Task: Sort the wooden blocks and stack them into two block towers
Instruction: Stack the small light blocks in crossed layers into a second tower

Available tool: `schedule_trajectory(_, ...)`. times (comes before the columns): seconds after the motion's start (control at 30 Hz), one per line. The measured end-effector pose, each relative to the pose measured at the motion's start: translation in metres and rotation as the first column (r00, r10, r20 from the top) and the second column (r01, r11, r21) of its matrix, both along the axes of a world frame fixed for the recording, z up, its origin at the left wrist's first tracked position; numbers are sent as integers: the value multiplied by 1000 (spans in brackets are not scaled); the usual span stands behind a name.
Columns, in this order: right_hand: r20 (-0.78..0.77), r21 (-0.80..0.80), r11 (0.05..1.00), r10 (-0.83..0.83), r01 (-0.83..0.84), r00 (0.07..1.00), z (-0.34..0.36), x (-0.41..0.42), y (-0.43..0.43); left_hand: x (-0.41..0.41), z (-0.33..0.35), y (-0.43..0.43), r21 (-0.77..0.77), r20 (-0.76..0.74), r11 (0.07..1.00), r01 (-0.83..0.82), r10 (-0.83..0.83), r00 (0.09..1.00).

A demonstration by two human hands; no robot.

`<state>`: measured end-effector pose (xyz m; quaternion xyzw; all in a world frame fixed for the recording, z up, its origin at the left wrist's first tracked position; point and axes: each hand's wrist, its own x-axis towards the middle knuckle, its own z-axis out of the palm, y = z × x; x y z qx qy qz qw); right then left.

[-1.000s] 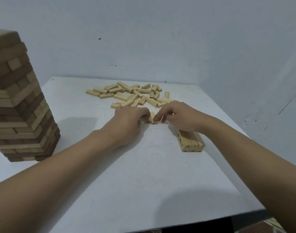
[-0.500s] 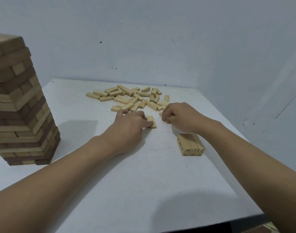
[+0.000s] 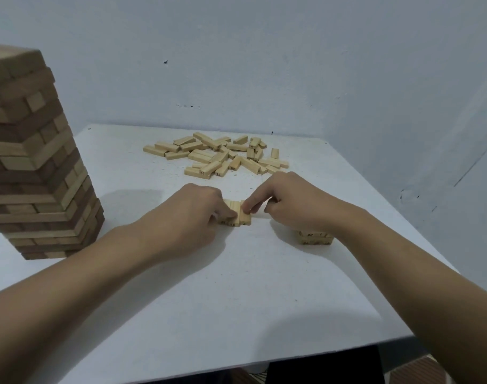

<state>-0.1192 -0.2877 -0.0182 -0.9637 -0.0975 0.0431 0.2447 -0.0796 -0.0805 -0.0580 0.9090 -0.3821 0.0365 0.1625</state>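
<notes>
A row of small pale wooden blocks lies side by side at the table's middle. My left hand pinches the row from its left side, and my right hand presses it from the right with fingertips on the rightmost block. A heap of several loose pale blocks lies just beyond the hands. A low stack of pale blocks sits under my right wrist, mostly hidden. A tall tower of larger brown and tan blocks stands at the left.
The white table ends at a front edge near me and a right edge past the low stack. Pale walls close the back and right sides. The tall tower stands close to my left forearm.
Both hands pulled back from the heap toward me, bringing blocks along. The blocks now sit together as a row between the fingertips, and my right wrist covers the low stack.
</notes>
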Motion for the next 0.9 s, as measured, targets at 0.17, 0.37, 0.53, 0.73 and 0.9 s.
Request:
schedule_trajectory(0.17,40,163,986,-37,30,999,-20,-18,11,-24,-4,29,-145,-9,989,39,-41,999)
schedule_trajectory(0.37,63,312,949,-75,52,995,-33,-29,21,-34,-5,51,-105,-5,992,68,-69,998)
schedule_trajectory(0.53,199,295,955,-58,-3,978,-46,-37,29,-46,-10,58,-170,-28,985,43,-48,998)
schedule_trajectory(0.73,239,334,942,-123,37,963,-57,-40,32,-45,-9,53,-191,-14,981,24,-27,1000)
schedule_trajectory(0.9,174,366,927,-159,86,972,-63,-39,29,-39,-8,47,-228,-5,974,10,-11,1000)
